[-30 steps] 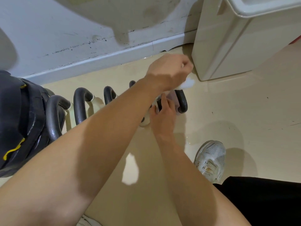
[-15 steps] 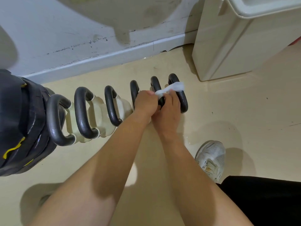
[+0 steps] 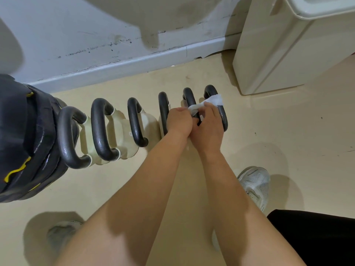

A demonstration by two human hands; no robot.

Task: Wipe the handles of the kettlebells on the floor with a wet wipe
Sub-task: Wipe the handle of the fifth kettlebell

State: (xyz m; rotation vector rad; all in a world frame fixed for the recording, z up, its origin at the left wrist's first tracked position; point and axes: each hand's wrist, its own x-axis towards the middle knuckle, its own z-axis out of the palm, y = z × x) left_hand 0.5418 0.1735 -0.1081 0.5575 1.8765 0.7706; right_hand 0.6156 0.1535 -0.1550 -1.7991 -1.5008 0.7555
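- Crouching over a row of kettlebells on the floor, the person works at the second handle from the right.
- Left hand is closed round that handle; right hand pinches the wet wipe.
- Better to wrap the wipe fully round and slide it along the whole loop.
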